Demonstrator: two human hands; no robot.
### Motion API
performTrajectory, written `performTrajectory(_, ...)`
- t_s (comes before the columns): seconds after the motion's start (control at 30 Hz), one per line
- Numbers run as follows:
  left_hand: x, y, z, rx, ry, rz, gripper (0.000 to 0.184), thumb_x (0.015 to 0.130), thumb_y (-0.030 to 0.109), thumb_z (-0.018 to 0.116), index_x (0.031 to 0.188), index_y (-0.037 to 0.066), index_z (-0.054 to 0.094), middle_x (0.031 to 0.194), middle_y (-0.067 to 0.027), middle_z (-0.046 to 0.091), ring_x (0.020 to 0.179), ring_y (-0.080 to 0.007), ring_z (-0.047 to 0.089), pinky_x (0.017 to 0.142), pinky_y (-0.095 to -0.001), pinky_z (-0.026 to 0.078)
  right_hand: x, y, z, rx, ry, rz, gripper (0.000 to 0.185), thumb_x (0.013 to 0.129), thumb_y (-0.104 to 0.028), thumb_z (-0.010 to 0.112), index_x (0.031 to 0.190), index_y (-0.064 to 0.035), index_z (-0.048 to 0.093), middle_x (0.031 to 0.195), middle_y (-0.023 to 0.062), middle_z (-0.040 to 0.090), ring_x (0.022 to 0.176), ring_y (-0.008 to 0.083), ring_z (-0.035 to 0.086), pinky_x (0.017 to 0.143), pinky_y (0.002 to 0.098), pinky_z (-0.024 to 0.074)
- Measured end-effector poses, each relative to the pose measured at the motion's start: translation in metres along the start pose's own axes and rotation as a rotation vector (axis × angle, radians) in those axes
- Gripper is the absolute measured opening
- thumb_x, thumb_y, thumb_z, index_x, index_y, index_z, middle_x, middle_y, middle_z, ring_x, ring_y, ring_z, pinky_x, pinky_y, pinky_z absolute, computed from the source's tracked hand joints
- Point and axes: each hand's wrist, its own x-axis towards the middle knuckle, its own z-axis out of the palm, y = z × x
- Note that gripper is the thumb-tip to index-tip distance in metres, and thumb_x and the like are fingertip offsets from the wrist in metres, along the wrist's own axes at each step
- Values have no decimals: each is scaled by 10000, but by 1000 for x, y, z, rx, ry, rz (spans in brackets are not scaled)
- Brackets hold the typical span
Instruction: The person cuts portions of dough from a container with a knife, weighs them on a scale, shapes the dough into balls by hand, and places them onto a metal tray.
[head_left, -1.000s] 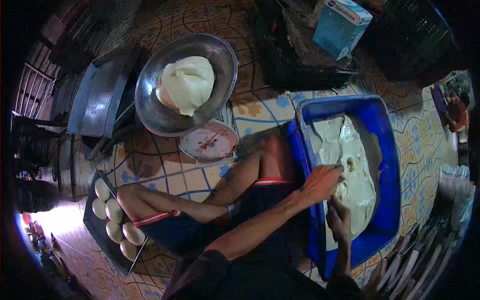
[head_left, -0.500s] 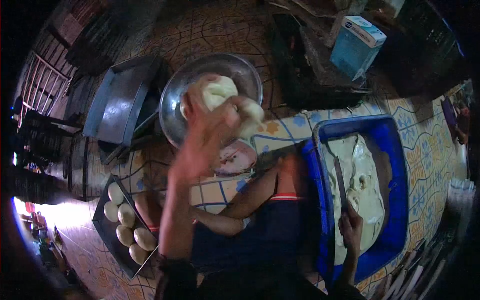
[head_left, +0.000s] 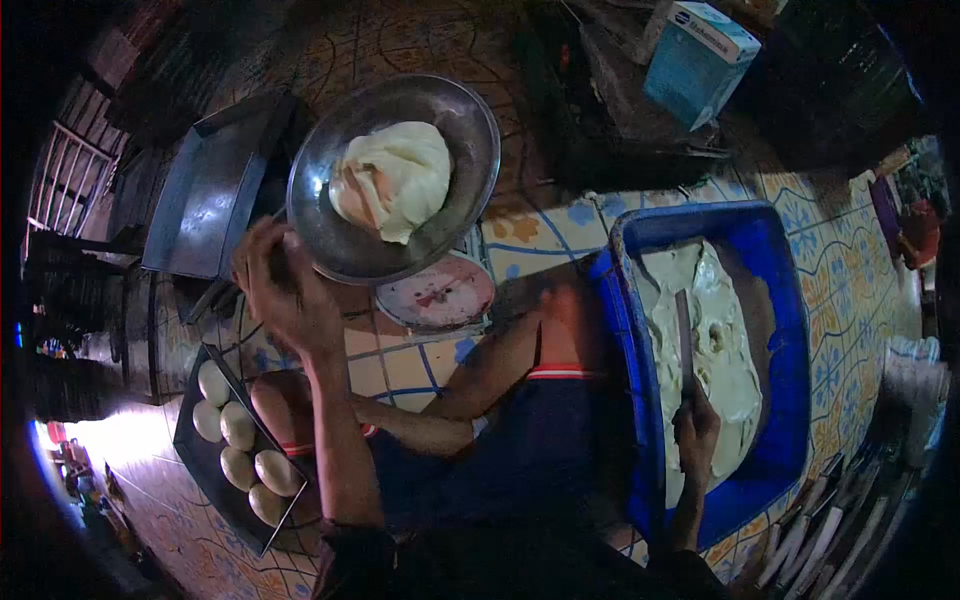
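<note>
My left hand point(head_left: 285, 290) is raised just off the lower left rim of a metal bowl point(head_left: 465, 120), fingers loosely bent and apart, with nothing in it. A pale lump of dough point(head_left: 405, 175) lies folded in the bowl. Under the bowl's near side shows a round pinkish face point(head_left: 437, 292), like a scale dial. In my right hand point(head_left: 697, 430) is the handle of a long flat-bladed knife point(head_left: 686, 340). Its blade lies over a broad mass of soft dough point(head_left: 735, 385) inside a blue plastic tub point(head_left: 795, 350).
A dark tray point(head_left: 200, 455) at the lower left holds several round dough balls point(head_left: 238, 425). A rectangular metal tray point(head_left: 205, 205) stands left of the bowl. A blue box point(head_left: 700, 65) sits at the back right. My bent legs point(head_left: 500, 375) lie between bowl and tub.
My left hand has left the bowl and drawn back to its lower left; the dough it was handling now rests in the bowl. The right hand still holds the knife over the tub.
</note>
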Motion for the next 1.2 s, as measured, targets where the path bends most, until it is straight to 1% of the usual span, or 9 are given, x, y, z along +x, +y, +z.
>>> performTrajectory(0.07,-25,18,-14,-157,26,-86,164,915,118,550,957,-28,611,1014,-164,616,966,-250,561,874,-349,415,5,-3,6,-55,32,-35,442,887,-56,520,1326,-3,498,737,23,564,589,61,466,529,240,418)
performTrajectory(0.13,-49,31,-29,-305,33,-387,162,916,66,509,890,-56,612,951,-152,647,860,-203,594,786,-304,457,10,20,7,-66,47,-79,498,841,-9,534,1337,-2,481,836,55,635,662,87,519,613,246,461)
performTrajectory(0.33,-89,26,-40,-351,-98,-470,220,945,77,477,847,-65,614,775,-100,648,734,-168,593,699,-265,466,14,30,8,45,23,-28,532,824,20,520,1352,-10,465,831,25,584,674,77,473,606,226,426)
performTrajectory(0.73,-93,11,-51,-413,-274,-450,141,919,37,499,899,-44,613,771,-67,634,717,-101,564,652,-223,444,12,25,13,114,-24,-7,519,850,-45,499,1366,-13,455,748,8,525,633,81,463,538,228,411)
performTrajectory(0.8,-69,9,-46,-437,-256,-413,128,912,33,519,946,-44,616,793,-66,638,734,-102,570,670,-228,454,17,24,16,1,73,-225,528,858,-7,491,1383,-19,434,731,-11,515,597,58,441,523,210,389)
performTrajectory(0.9,-9,5,-28,-438,-294,-359,225,879,19,582,1097,-29,609,926,-98,653,808,-136,604,744,-265,486,18,-16,22,125,104,-462,500,915,-39,515,1400,-14,398,753,-35,507,567,28,398,484,191,329)
performTrajectory(0.97,28,-5,-3,-302,-439,-68,313,850,54,624,1156,-7,600,1056,-142,640,895,-203,635,801,-292,491,21,-72,37,129,113,-437,488,934,-46,498,1410,-30,389,764,-25,528,565,30,409,485,199,344)
performTrajectory(1.03,39,-10,38,-292,-497,3,294,822,93,638,1101,0,627,1104,-155,614,930,-273,634,799,-337,495,30,-122,66,126,-26,-598,491,945,-45,482,1424,-58,376,771,-18,546,567,30,425,498,186,373)
performTrajectory(1.2,47,-24,67,-263,-586,34,198,813,106,620,975,-3,656,973,-145,612,893,-347,612,771,-406,481,28,-253,168,367,-422,-475,515,932,-51,490,1430,-57,358,897,56,612,718,84,534,623,245,475)
